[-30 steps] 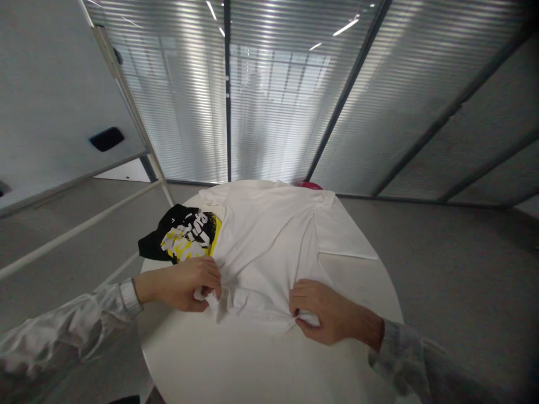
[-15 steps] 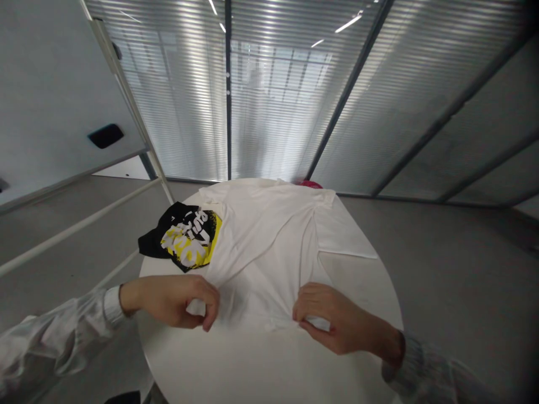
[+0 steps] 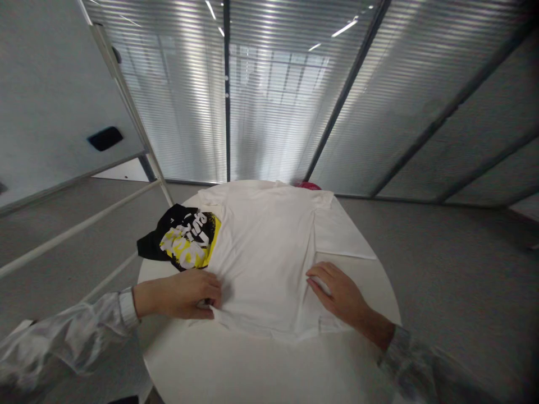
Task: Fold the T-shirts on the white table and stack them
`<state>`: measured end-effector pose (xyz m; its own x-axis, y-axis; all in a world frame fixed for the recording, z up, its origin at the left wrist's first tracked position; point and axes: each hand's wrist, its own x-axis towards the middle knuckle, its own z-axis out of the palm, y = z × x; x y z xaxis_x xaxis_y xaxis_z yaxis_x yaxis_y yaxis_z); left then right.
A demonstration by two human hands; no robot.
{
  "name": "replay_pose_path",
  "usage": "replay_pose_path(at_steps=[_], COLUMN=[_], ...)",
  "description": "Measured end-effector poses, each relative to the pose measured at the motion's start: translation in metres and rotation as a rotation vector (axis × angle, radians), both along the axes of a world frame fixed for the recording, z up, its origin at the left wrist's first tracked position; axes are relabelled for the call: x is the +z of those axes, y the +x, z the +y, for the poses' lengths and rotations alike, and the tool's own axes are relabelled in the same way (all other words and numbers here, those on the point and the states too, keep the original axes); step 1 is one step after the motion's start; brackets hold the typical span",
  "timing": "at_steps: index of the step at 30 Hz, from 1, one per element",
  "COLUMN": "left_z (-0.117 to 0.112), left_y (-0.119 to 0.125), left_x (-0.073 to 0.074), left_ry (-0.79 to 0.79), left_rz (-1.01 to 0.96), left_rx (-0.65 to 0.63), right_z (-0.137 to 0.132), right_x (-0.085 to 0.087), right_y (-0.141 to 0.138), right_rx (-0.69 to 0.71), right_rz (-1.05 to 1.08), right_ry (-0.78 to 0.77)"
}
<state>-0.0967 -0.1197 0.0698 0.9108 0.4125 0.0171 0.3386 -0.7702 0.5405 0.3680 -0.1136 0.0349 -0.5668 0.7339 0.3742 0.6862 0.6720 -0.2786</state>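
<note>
A white T-shirt (image 3: 265,252) lies spread flat on a round white table (image 3: 252,365), its hem towards me. My left hand (image 3: 185,293) rests at the shirt's left edge, its fingers curled round a bit of white fabric. My right hand (image 3: 342,293) lies low on the shirt's right side, and a fold of fabric shows between its thumb and fingers. A black garment with a yellow and white print (image 3: 185,242) lies partly under the shirt's left side, close to my left hand.
Something red (image 3: 309,185) peeks out behind the shirt at the table's far edge. A whiteboard on a metal stand (image 3: 126,106) rises to the left. Glass walls with blinds (image 3: 269,112) stand behind the table, and grey carpet surrounds it.
Both hands drew the shirt's lower part towards me and lowered it. The bunched fabric now lies smooth and flat, and my right hand has moved up onto the shirt's right side.
</note>
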Motion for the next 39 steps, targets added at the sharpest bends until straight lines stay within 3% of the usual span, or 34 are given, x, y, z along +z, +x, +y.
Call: replay_pose_path(at_steps=[4,8,15,20,23,26,28,30,33,35,37,39], left_z=[0.0,0.001,-0.003,-0.004,0.008,0.041,0.077,0.12,0.185,0.22,0.243,0.258], left_y=[-0.006,-0.007,-0.006,-0.006,-0.007,-0.014,-0.023,-0.035,-0.051,-0.058,-0.061,-0.06], left_x=[0.0,0.003,0.007,0.01,0.023,0.038,0.042,0.04,0.028,0.016,0.005,-0.006], left_ry=[-0.07,-0.09,-0.12,-0.286,-0.448,-0.528,-0.497,-0.449,-0.228,-0.248,-0.274,-0.298], left_rz=[0.003,0.037,0.025,0.094,0.142,0.063,-0.055,-0.198,-0.346,-0.366,-0.358,-0.333], left_rx=[0.001,0.003,0.021,0.061,0.073,0.124,0.262,0.485,1.088,1.405,1.506,1.526], right_z=[-0.001,-0.012,-0.034,-0.043,-0.038,-0.014,0.018,0.061,0.137,0.184,0.222,0.247], right_x=[-0.014,-0.012,-0.01,-0.01,-0.005,0.007,0.017,0.025,0.027,0.022,0.015,0.008], right_y=[0.017,0.02,0.031,0.039,0.038,0.036,0.037,0.043,0.058,0.069,0.077,0.083], right_rx=[-0.026,0.046,0.015,0.053,0.112,0.098,0.006,-0.144,-0.412,-0.595,-0.784,-0.894], right_rz=[-0.006,-0.077,-0.107,-0.199,-0.256,-0.299,-0.279,-0.218,-0.078,0.007,0.117,0.212], right_ry=[0.038,0.007,0.059,0.024,0.015,0.037,0.044,0.046,0.111,0.09,-0.018,-0.135])
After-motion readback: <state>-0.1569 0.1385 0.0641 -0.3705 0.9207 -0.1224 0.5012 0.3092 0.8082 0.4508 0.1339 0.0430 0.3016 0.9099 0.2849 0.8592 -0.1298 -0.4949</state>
